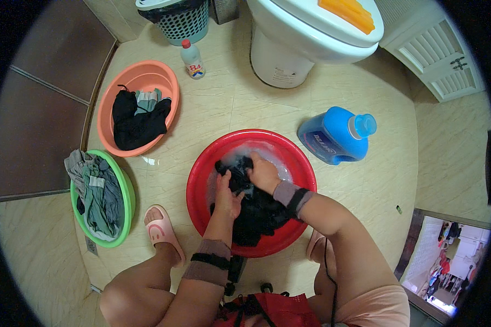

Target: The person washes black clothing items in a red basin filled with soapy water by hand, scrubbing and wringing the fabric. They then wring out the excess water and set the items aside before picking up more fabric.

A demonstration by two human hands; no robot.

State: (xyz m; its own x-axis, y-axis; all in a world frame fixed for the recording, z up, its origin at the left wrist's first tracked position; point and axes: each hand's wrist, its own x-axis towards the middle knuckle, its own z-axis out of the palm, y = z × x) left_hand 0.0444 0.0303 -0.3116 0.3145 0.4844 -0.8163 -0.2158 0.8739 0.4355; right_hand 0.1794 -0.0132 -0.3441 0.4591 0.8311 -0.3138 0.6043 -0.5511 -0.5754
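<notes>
A red basin (196,163) sits on the floor in front of me, with soapy water and a soaked black garment (259,215) in it. My right hand (264,174) is closed on a bunched part of the wet garment near the basin's far side. Beside it, my left hand (228,197) lies against the cloth, its fingers stretched and the thumb apart. Suds (281,166) float along the far right side of the water. The garment's kind cannot be made out in its folds.
A blue detergent bottle (335,136) lies right of the basin. To the left are an orange basin (174,90) with black clothes and a green basin (128,201) with grey-green clothes. Farther off stand a red-capped bottle (192,60), a toilet (281,60) and a waste basket (185,24).
</notes>
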